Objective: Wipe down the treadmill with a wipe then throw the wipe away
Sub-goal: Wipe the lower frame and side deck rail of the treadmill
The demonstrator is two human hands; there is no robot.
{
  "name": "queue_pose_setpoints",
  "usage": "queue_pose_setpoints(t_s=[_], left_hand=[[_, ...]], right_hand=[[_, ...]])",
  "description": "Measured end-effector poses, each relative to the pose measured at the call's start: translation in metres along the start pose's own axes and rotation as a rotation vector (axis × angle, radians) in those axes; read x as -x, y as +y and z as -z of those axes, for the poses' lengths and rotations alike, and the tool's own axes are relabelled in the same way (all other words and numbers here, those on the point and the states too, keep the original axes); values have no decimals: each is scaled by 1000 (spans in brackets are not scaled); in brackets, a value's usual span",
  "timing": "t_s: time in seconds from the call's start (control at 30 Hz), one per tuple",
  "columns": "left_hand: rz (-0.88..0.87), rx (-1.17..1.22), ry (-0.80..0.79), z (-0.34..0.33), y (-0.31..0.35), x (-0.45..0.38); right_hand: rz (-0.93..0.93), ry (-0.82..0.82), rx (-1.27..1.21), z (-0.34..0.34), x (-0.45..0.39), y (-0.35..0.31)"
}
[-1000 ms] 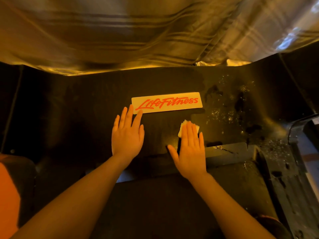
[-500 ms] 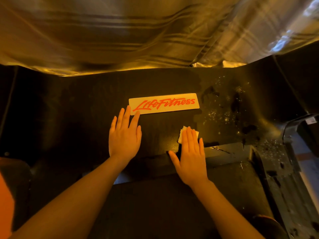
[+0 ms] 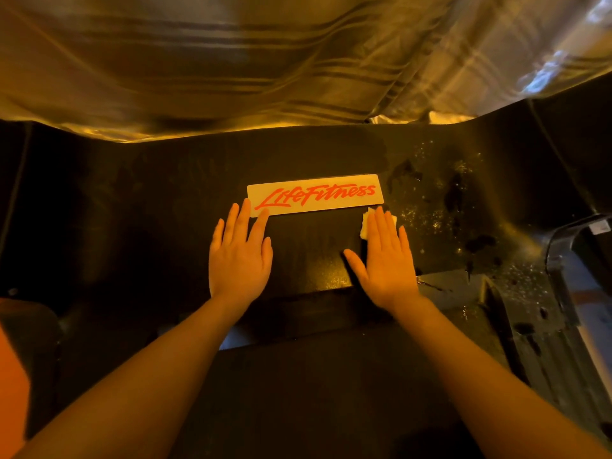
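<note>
The black treadmill motor hood [image 3: 149, 200] fills the middle of the view, with a white LifeFitness label [image 3: 314, 194] in red letters. My right hand [image 3: 385, 260] lies flat with straight fingers, pressing a small white wipe [image 3: 365, 226] onto the hood just below the label's right end. Most of the wipe is hidden under my fingers. My left hand [image 3: 240, 256] rests flat on the hood, fingertips touching the label's left lower edge.
A striped, shiny curtain [image 3: 298, 61] hangs beyond the hood. Wet specks and dark smears [image 3: 447, 207] cover the hood's right side. The treadmill belt [image 3: 314, 392] lies below my arms, with the right side rail [image 3: 546, 326] beside it.
My right hand has slid the wipe up and to the right, from lower on the hood to the label's right end. My left hand stays in place.
</note>
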State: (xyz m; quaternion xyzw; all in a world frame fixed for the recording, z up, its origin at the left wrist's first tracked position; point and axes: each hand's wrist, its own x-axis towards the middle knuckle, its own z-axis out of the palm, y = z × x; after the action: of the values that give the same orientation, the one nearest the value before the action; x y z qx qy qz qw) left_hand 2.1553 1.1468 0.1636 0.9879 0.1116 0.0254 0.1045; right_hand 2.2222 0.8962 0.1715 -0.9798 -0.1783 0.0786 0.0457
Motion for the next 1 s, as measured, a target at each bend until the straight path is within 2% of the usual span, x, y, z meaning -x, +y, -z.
queue_pose_setpoints(t_s=[0.1, 0.33, 0.5, 0.7, 0.87, 1.0], left_hand=[[1, 7, 1, 1, 0, -1], [7, 13, -8, 3, 0, 0], [-15, 124, -83, 14, -7, 6], [111, -14, -75, 17, -51, 62], [117, -73, -44, 8, -61, 78], [131, -90, -40, 8, -58, 78]], right_hand=[[-33, 73, -31, -11, 35, 3], [-111, 98, -46, -28, 67, -18], [13, 78, -43, -34, 75, -61], [199, 35, -18, -54, 101, -135], [131, 25, 29, -63, 109, -145], [-70, 56, -30, -64, 119, -128]])
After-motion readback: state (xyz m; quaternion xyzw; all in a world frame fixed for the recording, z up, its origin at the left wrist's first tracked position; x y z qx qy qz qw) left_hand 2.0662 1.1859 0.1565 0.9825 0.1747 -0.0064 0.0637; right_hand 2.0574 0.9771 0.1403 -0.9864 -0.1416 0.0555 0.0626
